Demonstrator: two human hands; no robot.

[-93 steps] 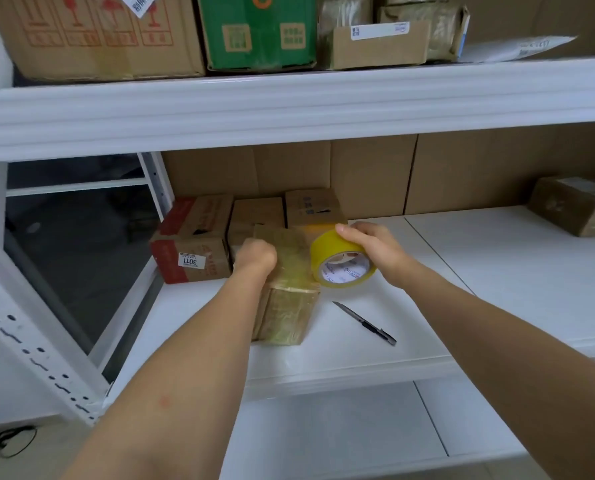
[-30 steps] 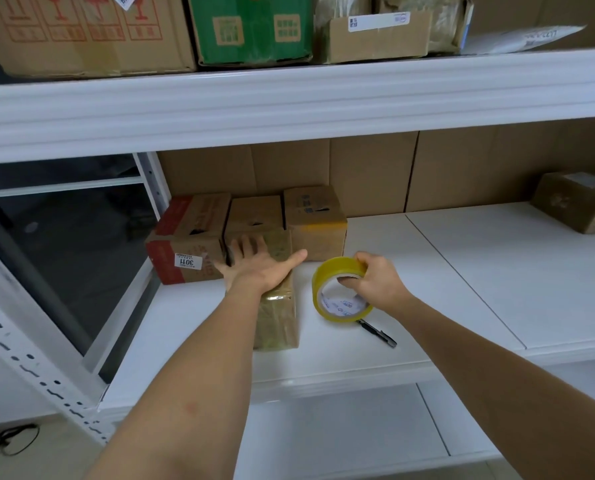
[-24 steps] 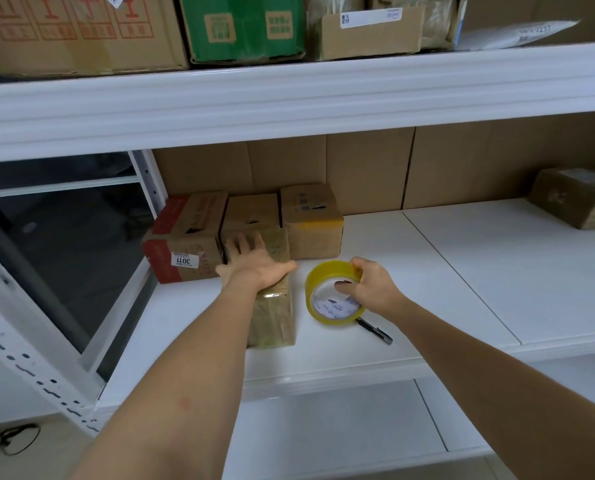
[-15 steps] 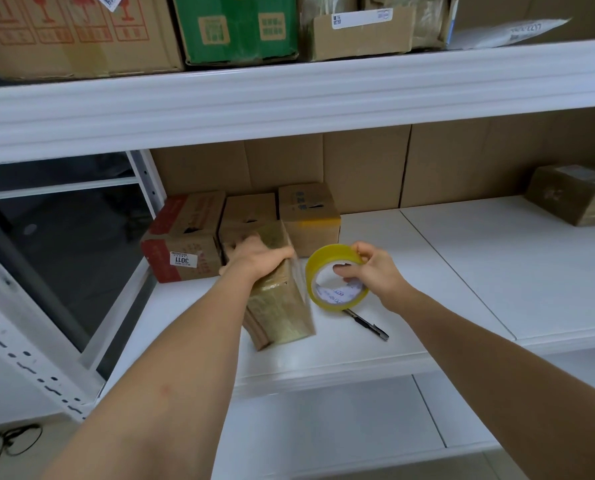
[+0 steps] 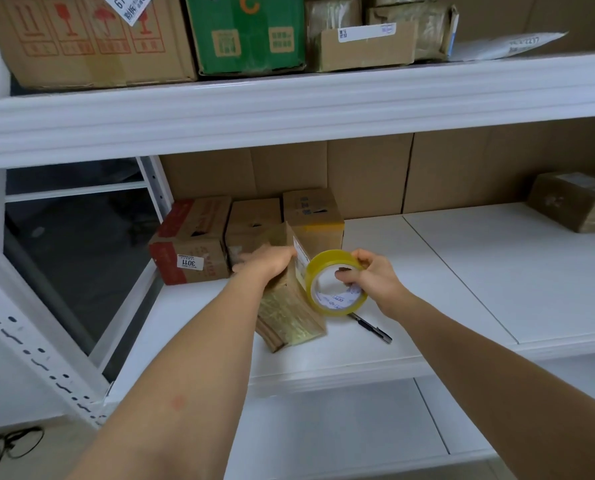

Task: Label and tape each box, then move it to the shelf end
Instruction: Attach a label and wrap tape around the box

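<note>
Head view looks down on a white shelf [image 5: 445, 271], where the left hand [image 5: 270, 263] grips the top of a tape-wrapped box [image 5: 289, 306], fingers curled over its upper edge, tipping it up on its lower left edge so its right face leans toward the other hand. The right hand [image 5: 372, 277] holds a yellow tape roll [image 5: 335, 284] just beside that face, thumb through the core and fingers curled over the rim, so both hands are closed on something and neither is free. The box lies directly left of the roll, nearly touching it, with its long axis running from the near shelf edge back toward the row of cartons; I would judge the next strip has to run along that axis. A white label [image 5: 301, 263] sits on the raised face right next to the roll, its print too small to read. Beyond the left hand's knuckles stands a red-and-brown carton [image 5: 192, 244] with a sticker reading "3011" upside down. Below the right hand's wrist a dark pen [image 5: 374, 328] lies flat. The roll's core carries blue lettering I cannot make out
</note>
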